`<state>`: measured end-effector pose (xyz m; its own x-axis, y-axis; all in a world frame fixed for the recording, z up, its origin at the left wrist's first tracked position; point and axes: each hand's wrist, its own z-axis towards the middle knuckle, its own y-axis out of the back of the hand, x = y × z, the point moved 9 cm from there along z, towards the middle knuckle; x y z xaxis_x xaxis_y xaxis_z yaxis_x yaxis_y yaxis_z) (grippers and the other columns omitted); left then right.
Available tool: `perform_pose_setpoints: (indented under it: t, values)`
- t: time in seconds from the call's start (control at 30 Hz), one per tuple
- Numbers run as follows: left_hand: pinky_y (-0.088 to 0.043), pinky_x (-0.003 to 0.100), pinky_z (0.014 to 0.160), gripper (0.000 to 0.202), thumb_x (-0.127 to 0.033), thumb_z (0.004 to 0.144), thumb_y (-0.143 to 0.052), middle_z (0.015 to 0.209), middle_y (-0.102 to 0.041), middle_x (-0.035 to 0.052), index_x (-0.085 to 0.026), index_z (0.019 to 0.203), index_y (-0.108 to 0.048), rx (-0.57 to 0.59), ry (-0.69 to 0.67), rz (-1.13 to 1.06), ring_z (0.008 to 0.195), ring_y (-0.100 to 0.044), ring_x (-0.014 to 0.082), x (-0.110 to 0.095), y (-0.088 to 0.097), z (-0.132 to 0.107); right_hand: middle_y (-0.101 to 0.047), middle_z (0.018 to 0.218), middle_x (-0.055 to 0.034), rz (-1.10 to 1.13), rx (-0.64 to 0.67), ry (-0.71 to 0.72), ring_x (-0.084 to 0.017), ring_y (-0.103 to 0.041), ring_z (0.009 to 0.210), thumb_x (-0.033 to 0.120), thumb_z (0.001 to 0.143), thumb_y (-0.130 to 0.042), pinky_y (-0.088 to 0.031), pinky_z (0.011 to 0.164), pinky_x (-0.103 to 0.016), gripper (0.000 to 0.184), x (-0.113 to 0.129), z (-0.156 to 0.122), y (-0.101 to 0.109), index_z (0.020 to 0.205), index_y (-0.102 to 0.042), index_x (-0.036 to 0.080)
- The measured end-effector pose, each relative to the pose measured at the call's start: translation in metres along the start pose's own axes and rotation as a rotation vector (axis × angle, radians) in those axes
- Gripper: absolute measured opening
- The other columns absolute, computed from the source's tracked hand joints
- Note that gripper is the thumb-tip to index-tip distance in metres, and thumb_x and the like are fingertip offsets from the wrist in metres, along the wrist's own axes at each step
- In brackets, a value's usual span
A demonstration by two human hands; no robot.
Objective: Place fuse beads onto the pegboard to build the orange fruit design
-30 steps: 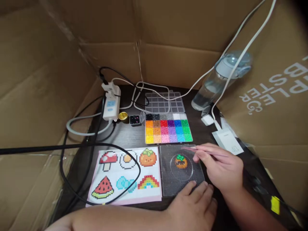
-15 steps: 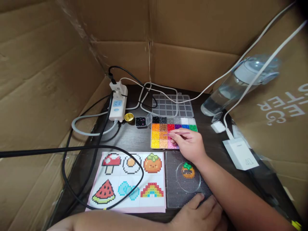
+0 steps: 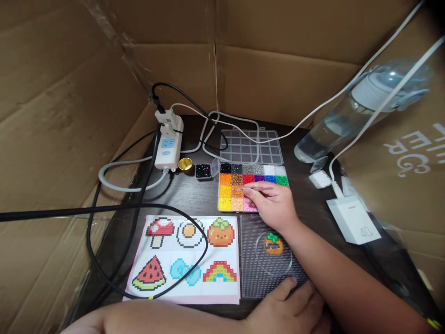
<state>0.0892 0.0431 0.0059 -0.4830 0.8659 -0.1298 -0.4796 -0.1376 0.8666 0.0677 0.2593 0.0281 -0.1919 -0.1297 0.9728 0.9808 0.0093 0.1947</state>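
Observation:
My right hand (image 3: pixel 273 204) pinches a pair of thin pink tweezers (image 3: pixel 260 189) over the compartmented bead box (image 3: pixel 219 204). The tweezer tips lie over an orange bead compartment; whether a bead sits between them is too small to tell. Below that hand lies a clear pegboard (image 3: pixel 250 283) with a ring outline. On it is a partly filled persimmon of orange beads (image 3: pixel 273 247) with green leaves on top and a gap across its middle. My left hand (image 3: pixel 288 306) rests with fingers spread at the pegboard's lower right edge, its forearm crossing the front of the table.
A pattern sheet (image 3: pixel 187 295) lies left of the pegboard, a black cable (image 3: pixel 146 205) looping over it. Behind stand a power strip (image 3: pixel 168 153), a gold cup (image 3: pixel 185 164) and a small box of black beads (image 3: pixel 203 171). A water bottle (image 3: pixel 333 132) and white adapter (image 3: pixel 352 220) stand right.
The whole view has shifted slightly. My right hand and the tweezers have moved a little left over the orange beads. My left hand stays where it was.

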Motion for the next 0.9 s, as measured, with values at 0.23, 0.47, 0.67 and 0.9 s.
perform_pose_setpoints:
  t: [0.23, 0.47, 0.67, 0.9]
  values:
    - [-0.043, 0.037, 0.096, 0.032, -0.047, 0.100, -0.050, 0.133, -0.063, -0.0007, -0.031, 0.119, -0.071, 0.026, -0.046, -0.020, 0.125, -0.053, 0.0232, -0.0023, -0.0045, -0.0019, -0.079, 0.076, -0.0062, -0.038, 0.007, 0.036, -0.019, -0.075, 0.066, 0.026, 0.077, -0.074, -0.064, 0.062, -0.031, 0.008, 0.0035, -0.0006, -0.0001, 0.077, -0.079, 0.019]
    - [-0.043, 0.036, 0.096, 0.033, -0.043, 0.103, -0.045, 0.133, -0.063, -0.0017, -0.031, 0.120, -0.070, 0.041, -0.044, -0.007, 0.125, -0.054, 0.0223, -0.0007, -0.0013, -0.0005, -0.079, 0.076, -0.0059, -0.049, 0.014, 0.044, -0.020, -0.075, 0.068, 0.026, 0.077, -0.073, -0.064, 0.062, -0.032, 0.008, 0.0014, -0.0007, -0.0001, 0.077, -0.079, 0.021]
    - [-0.044, 0.037, 0.097, 0.034, -0.047, 0.102, -0.047, 0.136, -0.062, 0.0005, -0.030, 0.122, -0.069, 0.054, -0.032, -0.009, 0.126, -0.053, 0.0238, -0.0031, -0.0058, -0.0014, -0.078, 0.075, -0.0060, -0.018, 0.021, 0.003, -0.019, -0.074, 0.065, 0.029, 0.078, -0.074, -0.063, 0.057, -0.030, 0.010, -0.0043, -0.0009, -0.0018, 0.078, -0.080, 0.020]
    - [-0.043, 0.037, 0.096, 0.030, -0.042, 0.100, -0.050, 0.131, -0.064, -0.0010, -0.031, 0.117, -0.071, -0.025, -0.013, -0.002, 0.125, -0.054, 0.0233, -0.0028, -0.0047, -0.0028, -0.078, 0.075, -0.0048, -0.074, 0.006, 0.060, -0.018, -0.074, 0.066, 0.025, 0.077, -0.074, -0.064, 0.061, -0.030, 0.007, 0.0032, -0.0001, -0.0006, 0.076, -0.079, 0.021]
